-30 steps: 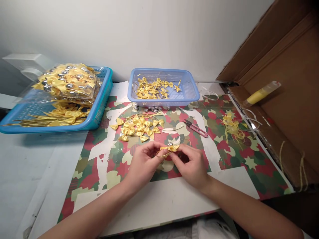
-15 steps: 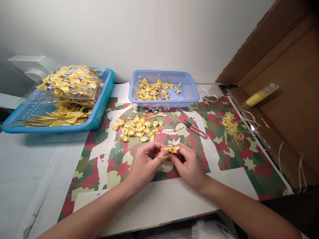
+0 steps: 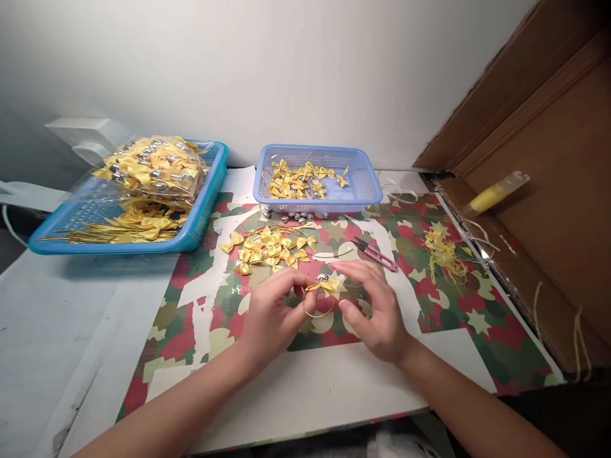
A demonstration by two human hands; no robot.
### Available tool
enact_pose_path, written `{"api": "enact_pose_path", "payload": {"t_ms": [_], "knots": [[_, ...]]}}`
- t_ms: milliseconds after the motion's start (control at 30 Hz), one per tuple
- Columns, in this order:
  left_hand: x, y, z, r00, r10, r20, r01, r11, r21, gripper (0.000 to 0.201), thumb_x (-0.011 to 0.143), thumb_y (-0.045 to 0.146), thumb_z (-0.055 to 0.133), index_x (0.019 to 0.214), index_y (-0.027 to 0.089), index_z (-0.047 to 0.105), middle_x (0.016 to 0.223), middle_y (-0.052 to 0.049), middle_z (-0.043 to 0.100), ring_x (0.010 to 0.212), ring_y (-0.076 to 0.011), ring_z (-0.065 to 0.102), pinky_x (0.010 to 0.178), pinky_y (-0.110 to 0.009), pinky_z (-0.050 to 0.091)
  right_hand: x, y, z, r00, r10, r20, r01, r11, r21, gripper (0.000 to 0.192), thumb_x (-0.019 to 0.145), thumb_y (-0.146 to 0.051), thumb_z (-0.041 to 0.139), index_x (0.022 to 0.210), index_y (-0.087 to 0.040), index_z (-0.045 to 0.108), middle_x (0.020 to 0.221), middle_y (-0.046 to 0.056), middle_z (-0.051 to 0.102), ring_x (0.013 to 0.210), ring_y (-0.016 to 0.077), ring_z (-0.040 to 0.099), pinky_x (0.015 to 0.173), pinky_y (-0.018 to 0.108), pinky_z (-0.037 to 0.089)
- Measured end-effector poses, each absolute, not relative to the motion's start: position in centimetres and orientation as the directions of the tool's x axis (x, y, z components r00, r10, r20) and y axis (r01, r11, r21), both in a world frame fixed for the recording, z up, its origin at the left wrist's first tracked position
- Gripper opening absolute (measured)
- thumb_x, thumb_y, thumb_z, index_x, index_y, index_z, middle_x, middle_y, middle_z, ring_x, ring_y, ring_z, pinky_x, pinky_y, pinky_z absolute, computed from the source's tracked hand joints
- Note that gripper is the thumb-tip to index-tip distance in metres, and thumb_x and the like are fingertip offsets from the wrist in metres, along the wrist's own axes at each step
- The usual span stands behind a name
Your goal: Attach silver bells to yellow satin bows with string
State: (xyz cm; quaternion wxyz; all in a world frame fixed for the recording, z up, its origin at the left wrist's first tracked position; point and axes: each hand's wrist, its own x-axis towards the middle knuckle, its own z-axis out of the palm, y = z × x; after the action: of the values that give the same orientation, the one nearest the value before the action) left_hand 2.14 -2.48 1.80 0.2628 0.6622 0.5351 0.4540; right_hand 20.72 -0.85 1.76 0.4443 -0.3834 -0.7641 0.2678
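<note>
Between the thumb and fingers of my left hand (image 3: 277, 302) is a yellow ribbon bow (image 3: 323, 286). A silver bell (image 3: 322, 277) sits on top of the bow, and a thin gold cord loop (image 3: 319, 315) hangs below it. To the right, my right hand (image 3: 375, 308) is open, its thumb and fingers apart, close to the bow's right end. Beyond my hands lies a pile of loose yellow bows (image 3: 272, 245) with gold cords. Several silver bells (image 3: 300, 218) rest behind that pile. Thread snips (image 3: 375, 253) with a reddish handle lie past my right hand.
A blue basket (image 3: 317, 207) with finished-looking bows stands at the back. At the left, another blue basket (image 3: 195, 232) holds bagged bows and gold cords. Yellow thread scraps (image 3: 443, 251) lie at right, by a cardboard wall (image 3: 534, 121) and a yellow tube (image 3: 499, 193).
My right hand has let go of the bow and opened, moving slightly right. My left hand still holds the bow. The whole view has shifted a little.
</note>
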Motion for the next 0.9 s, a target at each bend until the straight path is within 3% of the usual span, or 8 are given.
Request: {"api": "enact_pose_path", "payload": {"t_ms": [133, 200, 333, 467, 733, 900], "knots": [[1.7, -2.1, 1.8, 0.014, 0.897, 0.441, 0.567, -0.371, 0.736, 0.007, 0.084, 0.021, 0.058, 0.078, 0.020, 0.062, 0.067, 0.000, 0.063, 0.061, -0.0127, 0.054, 0.057, -0.025, 0.043, 20.5, -0.9, 1.4, -0.314, 0.850, 0.424, 0.334, 0.516, -0.789, 0.012, 0.082, -0.015, 0.056, 0.087, -0.023, 0.063, 0.074, 0.002, 0.065, 0.080, 0.0197, 0.057, 0.073, 0.035, 0.049], [1.4, -1.8, 1.7, 0.002, 0.875, 0.484, 0.611, -0.384, 0.692, 0.008, 0.083, 0.019, 0.057, 0.077, 0.020, 0.061, 0.067, 0.000, 0.063, 0.060, -0.0125, 0.054, 0.057, -0.025, 0.043, 20.6, -0.9, 1.2, -0.327, 0.847, 0.420, 0.342, 0.520, -0.783, 0.011, 0.080, -0.013, 0.057, 0.075, -0.022, 0.061, 0.065, 0.000, 0.061, 0.073, 0.0183, 0.054, 0.068, 0.033, 0.047], [1.1, -1.5, 1.6, 0.009, 0.826, 0.564, 0.690, -0.413, 0.595, 0.008, 0.082, 0.016, 0.056, 0.077, 0.020, 0.060, 0.069, -0.001, 0.065, 0.063, -0.0134, 0.057, 0.058, -0.025, 0.044, 20.9, -0.4, 1.3, -0.288, 0.805, 0.519, 0.410, 0.593, -0.693, 0.013, 0.078, -0.014, 0.056, 0.074, -0.022, 0.066, 0.082, 0.004, 0.065, 0.084, 0.0207, 0.058, 0.080, 0.040, 0.045], [1.3, -1.7, 1.5, 0.046, 0.811, 0.583, 0.722, -0.430, 0.541, 0.011, 0.083, 0.019, 0.054, 0.076, 0.021, 0.062, 0.067, -0.001, 0.065, 0.064, -0.0147, 0.057, 0.061, -0.027, 0.046, 20.2, 0.1, 1.4, -0.184, 0.820, 0.543, 0.417, 0.565, -0.712, 0.014, 0.083, -0.020, 0.061, 0.092, -0.025, 0.071, 0.093, 0.004, 0.068, 0.090, 0.0209, 0.061, 0.087, 0.042, 0.044], [2.1, -2.3, 1.4, 0.079, 0.856, 0.512, 0.660, -0.430, 0.616, 0.012, 0.083, 0.022, 0.054, 0.073, 0.020, 0.061, 0.068, -0.002, 0.065, 0.064, -0.0153, 0.057, 0.061, -0.027, 0.044, 18.0, 0.0, 0.6, -0.214, 0.831, 0.514, 0.270, 0.556, -0.786, 0.010, 0.080, -0.015, 0.069, 0.080, -0.025, 0.072, 0.079, 0.002, 0.068, 0.082, 0.0179, 0.061, 0.074, 0.036, 0.050], [1.7, -2.0, 1.1, 0.063, 0.922, 0.383, 0.658, -0.327, 0.678, 0.013, 0.083, 0.021, 0.052, 0.073, 0.019, 0.060, 0.068, -0.001, 0.064, 0.064, -0.0155, 0.057, 0.060, -0.026, 0.042, 18.6, 0.4, 2.0, -0.231, 0.755, 0.614, 0.188, 0.654, -0.733, 0.012, 0.085, -0.015, 0.063, 0.081, -0.025, 0.068, 0.093, 0.003, 0.074, 0.103, 0.0211, 0.062, 0.092, 0.045, 0.049]]}}
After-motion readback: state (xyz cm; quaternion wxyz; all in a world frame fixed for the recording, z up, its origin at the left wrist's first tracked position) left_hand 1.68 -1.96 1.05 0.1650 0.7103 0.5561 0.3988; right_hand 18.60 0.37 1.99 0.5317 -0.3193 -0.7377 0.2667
